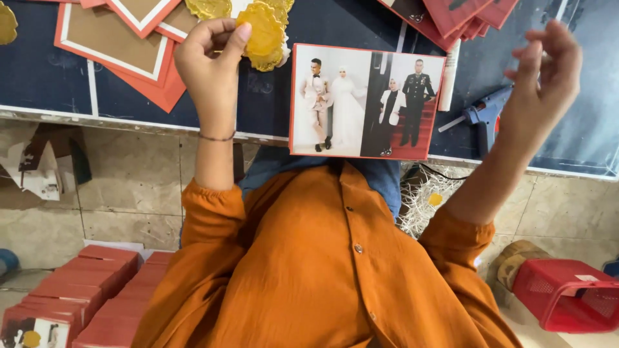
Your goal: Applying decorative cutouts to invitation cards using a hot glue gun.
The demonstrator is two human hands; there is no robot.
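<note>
A hand is holding a gold paper seal just beside a photo card.

The left hand [213, 61] is pinching a round gold seal [263, 31] with a wavy edge between thumb and fingers, up and to the left of the photo card [366, 101]. The photo card, with its red edge, is lying flat at the edge of the dark table [583, 138]. The right hand [540, 80] is hanging in the air to the right of the card, fingers loose and holding nothing. A blue glue gun [485, 115] is lying between the card and that hand. More gold seals [207, 8], maybe a small pile, are sitting above the card. Red-edged frames [122, 48] are lying far left of it. A red basket [567, 293] is sitting on the floor below the card, to the right.
</note>
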